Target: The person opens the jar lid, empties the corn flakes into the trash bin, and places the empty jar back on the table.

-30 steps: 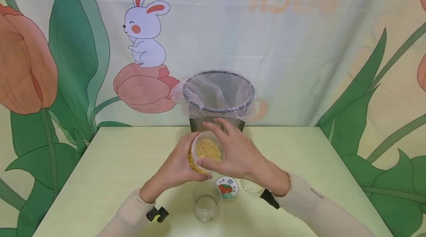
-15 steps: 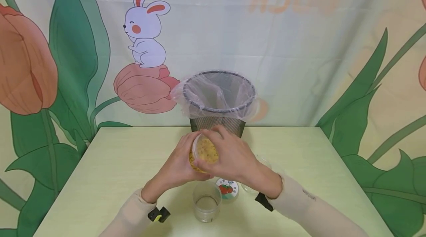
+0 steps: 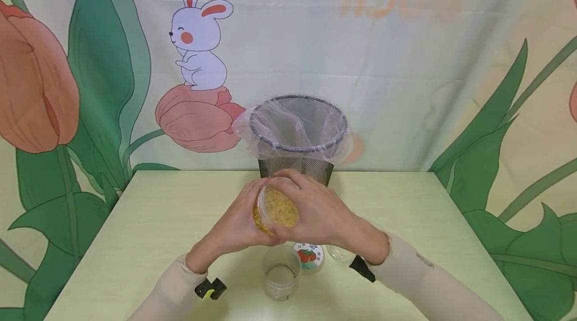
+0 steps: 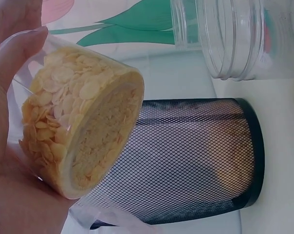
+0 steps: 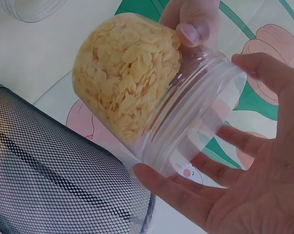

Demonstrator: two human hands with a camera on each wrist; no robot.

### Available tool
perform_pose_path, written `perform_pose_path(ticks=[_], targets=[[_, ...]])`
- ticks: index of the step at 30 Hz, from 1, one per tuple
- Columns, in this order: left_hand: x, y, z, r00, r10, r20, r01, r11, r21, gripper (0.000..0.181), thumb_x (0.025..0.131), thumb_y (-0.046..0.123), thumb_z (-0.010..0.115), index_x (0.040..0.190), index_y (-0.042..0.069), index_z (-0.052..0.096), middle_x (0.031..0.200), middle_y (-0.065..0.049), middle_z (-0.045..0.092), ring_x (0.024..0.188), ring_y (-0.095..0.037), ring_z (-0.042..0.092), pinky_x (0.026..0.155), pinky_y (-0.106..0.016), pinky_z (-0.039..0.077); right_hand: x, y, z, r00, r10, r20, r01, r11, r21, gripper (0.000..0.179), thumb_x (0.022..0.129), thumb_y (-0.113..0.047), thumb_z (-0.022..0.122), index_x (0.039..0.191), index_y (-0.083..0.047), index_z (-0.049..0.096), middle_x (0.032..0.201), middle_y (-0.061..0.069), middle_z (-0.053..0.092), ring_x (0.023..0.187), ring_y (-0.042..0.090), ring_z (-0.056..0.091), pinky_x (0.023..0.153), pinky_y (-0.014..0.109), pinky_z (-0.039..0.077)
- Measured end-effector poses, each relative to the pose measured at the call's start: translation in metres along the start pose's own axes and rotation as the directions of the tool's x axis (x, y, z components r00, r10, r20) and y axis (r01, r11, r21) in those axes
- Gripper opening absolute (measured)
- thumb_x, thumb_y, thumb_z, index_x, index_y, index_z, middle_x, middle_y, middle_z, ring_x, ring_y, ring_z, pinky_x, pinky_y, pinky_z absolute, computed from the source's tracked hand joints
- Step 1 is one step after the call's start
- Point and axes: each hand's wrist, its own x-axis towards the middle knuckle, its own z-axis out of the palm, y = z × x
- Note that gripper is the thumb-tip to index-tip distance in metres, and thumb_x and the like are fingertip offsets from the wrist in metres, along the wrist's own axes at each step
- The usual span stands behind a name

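Observation:
A clear jar of pale yellow flakes (image 5: 127, 73) is held tilted above the table, in front of the bin. My left hand (image 3: 236, 221) grips its body, with the thumb showing in the left wrist view. The fingers and thumb of my right hand (image 3: 322, 211) are spread around the rim of the clear lid (image 5: 198, 114). Flakes show through the lid in the head view. Below the hands, a clear jar with no lid (image 3: 280, 278) stands on the table. Just behind it lies a white round lid with a red fruit picture (image 3: 308, 257).
At the back of the table stands a black mesh bin (image 3: 295, 166) lined with a thin clear bag (image 3: 252, 135). Another clear round object (image 3: 340, 253) is partly hidden by my right forearm. A printed curtain (image 3: 392, 85) hangs behind the table (image 3: 149, 221).
The fingers of my right hand, raised and spread a second ago, have come down around the lid's edge. The held jar has stayed nearly in place.

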Motion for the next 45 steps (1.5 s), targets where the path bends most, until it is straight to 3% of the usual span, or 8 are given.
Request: perform_pose_path(ticks=[10, 19, 31, 45], targets=[[-0.001, -0.002, -0.005, 0.998, -0.015, 0.06, 0.019, 0.998, -0.064, 0.113, 0.058, 0.029, 0.093, 0.151, 0.023, 0.028, 0.142, -0.001, 0.043, 0.118, -0.025, 0.051, 0.092, -0.045, 0.05, -0.001, 0.0, -0.007, 0.994, -0.092, 0.053, 0.093, 0.996, -0.008, 0.073, 0.074, -0.045, 0.074, 0.141, -0.031, 0.048, 0.146, -0.002, 0.045, 0.126, 0.024, 0.054, 0.083, 0.044, 0.057], [-0.004, -0.005, -0.009, 0.995, -0.025, 0.097, 0.041, 0.986, -0.162, 0.112, 0.056, 0.03, 0.095, 0.148, 0.03, 0.031, 0.138, 0.002, 0.049, 0.118, -0.021, 0.052, 0.094, -0.04, 0.051, -0.002, 0.002, -0.022, 0.986, -0.159, 0.041, 0.158, 0.987, 0.02, 0.074, 0.073, -0.038, 0.078, 0.141, -0.028, 0.049, 0.148, 0.002, 0.046, 0.133, 0.023, 0.049, 0.092, 0.042, 0.055], [-0.006, -0.013, -0.017, 0.998, -0.016, 0.057, 0.025, 0.987, -0.161, 0.108, 0.057, 0.032, 0.096, 0.145, 0.027, 0.034, 0.144, 0.006, 0.048, 0.126, -0.019, 0.049, 0.106, -0.05, 0.042, -0.011, 0.017, -0.029, 0.994, -0.106, 0.018, 0.105, 0.994, 0.019, 0.073, 0.076, -0.04, 0.078, 0.141, -0.026, 0.05, 0.147, 0.002, 0.046, 0.131, 0.023, 0.05, 0.091, 0.041, 0.055], [-0.011, -0.017, -0.027, 0.999, -0.034, -0.006, 0.032, 0.989, -0.142, 0.107, 0.055, 0.03, 0.096, 0.144, 0.025, 0.037, 0.14, -0.004, 0.051, 0.125, -0.022, 0.051, 0.106, -0.052, 0.042, -0.047, 0.042, -0.015, 0.995, 0.076, 0.071, -0.075, 0.997, -0.013, 0.073, 0.078, -0.044, 0.078, 0.142, -0.031, 0.047, 0.15, -0.001, 0.043, 0.133, 0.023, 0.047, 0.08, 0.041, 0.055]])
